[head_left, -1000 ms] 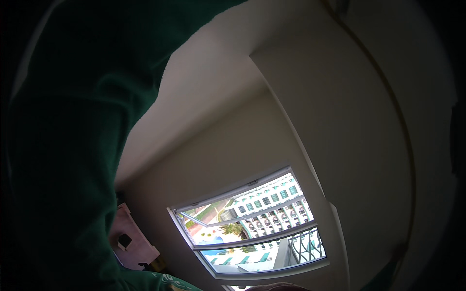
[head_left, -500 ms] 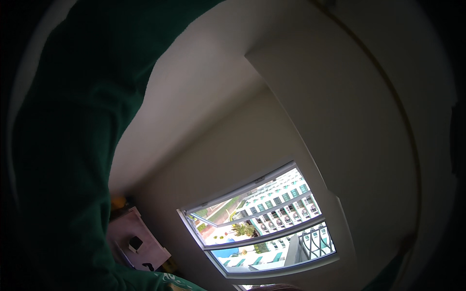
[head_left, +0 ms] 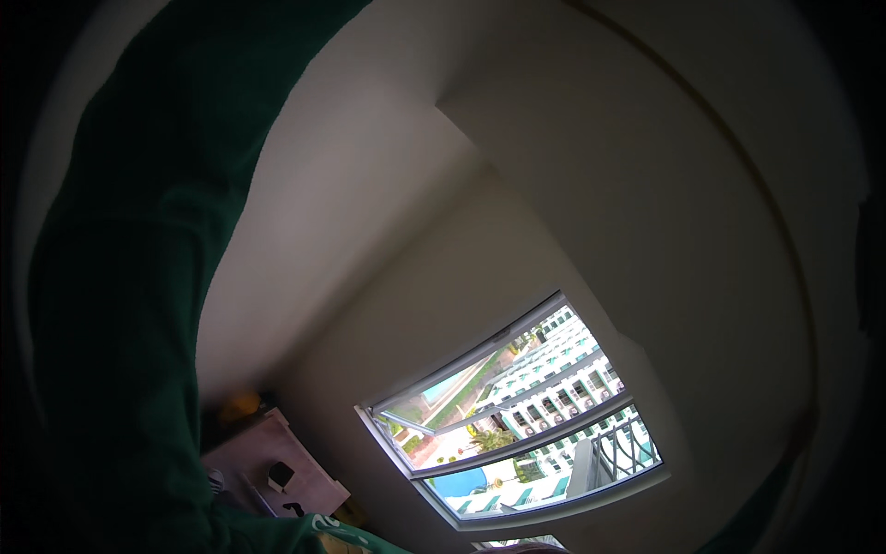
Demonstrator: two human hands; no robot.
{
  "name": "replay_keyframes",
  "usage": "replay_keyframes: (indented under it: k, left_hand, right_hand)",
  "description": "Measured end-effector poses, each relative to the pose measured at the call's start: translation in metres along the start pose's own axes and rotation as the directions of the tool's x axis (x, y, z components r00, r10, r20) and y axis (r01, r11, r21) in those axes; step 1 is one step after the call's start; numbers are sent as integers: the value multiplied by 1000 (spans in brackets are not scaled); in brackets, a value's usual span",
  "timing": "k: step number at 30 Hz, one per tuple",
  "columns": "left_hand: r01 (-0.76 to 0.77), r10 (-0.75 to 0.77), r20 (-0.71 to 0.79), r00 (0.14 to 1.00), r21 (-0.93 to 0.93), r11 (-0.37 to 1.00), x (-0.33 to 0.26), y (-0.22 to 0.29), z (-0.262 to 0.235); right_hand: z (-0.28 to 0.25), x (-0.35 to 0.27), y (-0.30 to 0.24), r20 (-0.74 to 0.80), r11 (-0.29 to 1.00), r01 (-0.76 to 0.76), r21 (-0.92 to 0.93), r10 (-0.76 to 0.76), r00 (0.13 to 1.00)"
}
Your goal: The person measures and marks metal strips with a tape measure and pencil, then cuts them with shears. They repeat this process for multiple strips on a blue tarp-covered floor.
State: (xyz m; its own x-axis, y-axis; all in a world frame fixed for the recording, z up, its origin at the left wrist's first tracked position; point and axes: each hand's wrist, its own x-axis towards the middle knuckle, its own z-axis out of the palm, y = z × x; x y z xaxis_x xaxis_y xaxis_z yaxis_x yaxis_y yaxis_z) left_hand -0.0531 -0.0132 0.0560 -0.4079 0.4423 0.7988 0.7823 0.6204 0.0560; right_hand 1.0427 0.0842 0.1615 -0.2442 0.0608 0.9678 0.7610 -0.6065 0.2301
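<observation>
A long dark green sleeve (head_left: 138, 240) runs up the left side, the arm bent and raised past the top edge. Its hand lies outside the picture. Along the bottom left shows green cloth with a white print (head_left: 337, 526). Another dark green piece of cloth (head_left: 752, 512) shows dimly at the lower right, with no hand visible on it. Neither my left hand nor my right hand can be seen, so what they hold or touch is hidden.
A tilted white-framed window (head_left: 420, 473) gives onto pale buildings and a blue pool. Left of it, a pinkish table-like surface (head_left: 314, 475) bears a small black-and-white object (head_left: 280, 476), with an orange-yellow thing (head_left: 242, 404) behind. Plain walls and ceiling (head_left: 360, 138) fill much of the view.
The view has shifted slightly: the window and pinkish surface sit farther right and a little lower. The raised green sleeve covers less of the wall and ceiling.
</observation>
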Motion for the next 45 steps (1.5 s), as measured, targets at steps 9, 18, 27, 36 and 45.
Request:
replay_keyframes:
  k: [9,18,27,36,45]
  left_hand:
    - [147,-149,-28,988,-76,986,-2,6,5]
    - [160,-156,55,986,-94,983,-7,11,-5]
    - [82,-86,-68,994,-70,994,-15,9,0]
    - [94,-97,-37,995,-87,992,-21,13,-5]
    - [203,-196,63,978,-128,971,-15,15,-7]
  right_hand:
    - [4,-2,-4,-15,976,-60,210,64,998]
    - [2,2,-10,-19,965,-53,255,60,998]
    - [-10,6,-24,-43,972,-49,229,61,997]
    - [1,3,-11,-13,960,-11,279,15,1000]
    - [-24,1,-34,29,853,-259,454,276,961]
